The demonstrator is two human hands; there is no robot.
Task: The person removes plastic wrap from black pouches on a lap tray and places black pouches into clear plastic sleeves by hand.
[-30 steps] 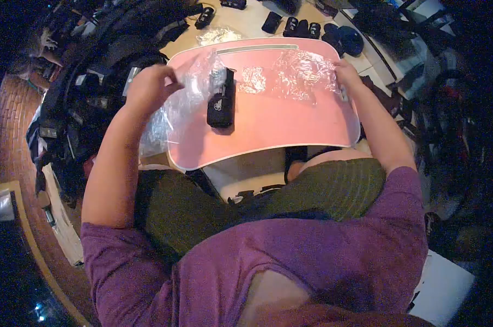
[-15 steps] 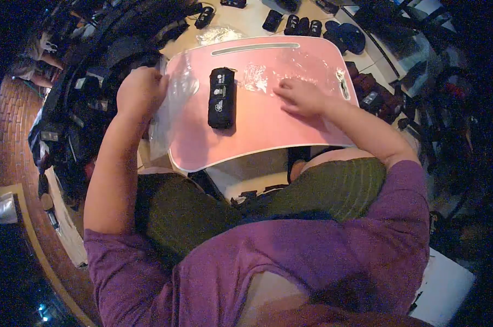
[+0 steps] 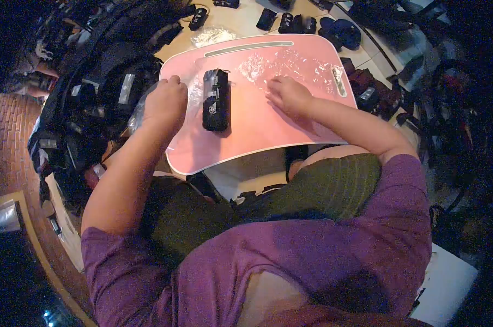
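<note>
A black, oblong rolled pouch (image 3: 217,101) with white print lies lengthwise on the pink lap table (image 3: 252,128), apart from both hands. To its left, my left hand (image 3: 168,100) has its fingers curled on a clear plastic bag (image 3: 194,82), which spreads under the hand and against the pouch's side. Over the right half of the tabletop rests my right hand (image 3: 291,97), its fingers loosely bent and apart, with nothing visible in them. Just beyond those fingertips, crinkled clear plastic film (image 3: 290,61) lies across the surface.
Beyond the table stand several similar black rolls (image 3: 286,23) and a heap of clear plastic (image 3: 212,36). Dark packed items (image 3: 102,92) crowd the left side. Dark reddish bundles (image 3: 361,82) lie to the right. At far left, part of another person's arm (image 3: 44,70) shows.
My left hand has moved right, from beyond the table's left edge onto the tabletop, bringing the plastic bag toward the pouch. My right hand stays nearly in place; the view has shifted slightly.
</note>
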